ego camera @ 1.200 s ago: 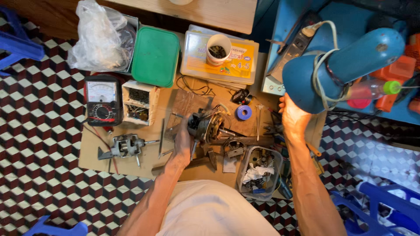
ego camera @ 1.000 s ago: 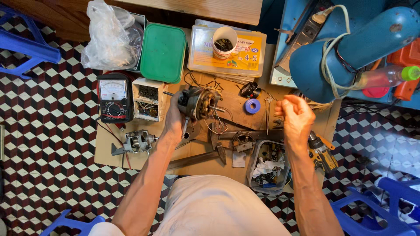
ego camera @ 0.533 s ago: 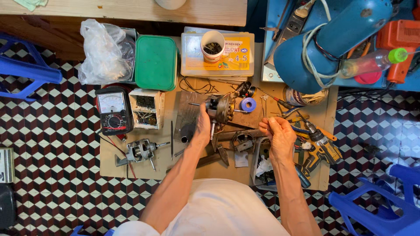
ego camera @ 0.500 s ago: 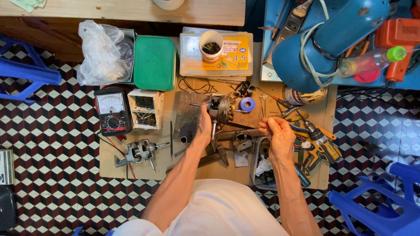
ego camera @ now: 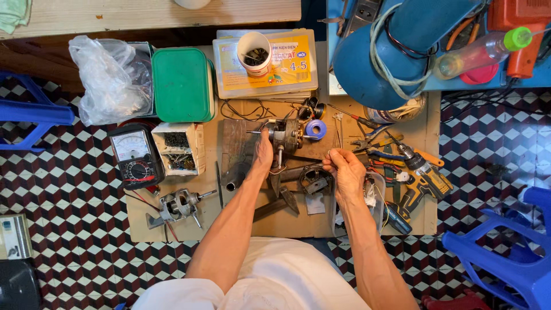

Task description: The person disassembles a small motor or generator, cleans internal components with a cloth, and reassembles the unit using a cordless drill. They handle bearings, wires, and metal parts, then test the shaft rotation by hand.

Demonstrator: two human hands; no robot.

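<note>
Bare forearms, no sleeves showing, and white clothing over the lap.

A floor of red, black and white cube-patterned tiles [ego camera: 69, 229] spreads below, blue plastic stools [ego camera: 505, 252] at its edges, a pale wooden plank bench [ego camera: 143, 14] along the top.

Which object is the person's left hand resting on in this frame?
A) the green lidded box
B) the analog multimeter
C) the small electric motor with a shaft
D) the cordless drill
C: the left hand grips the small electric motor on the cardboard work surface, while the right hand is closed nearby; whether it holds anything is unclear.
</note>
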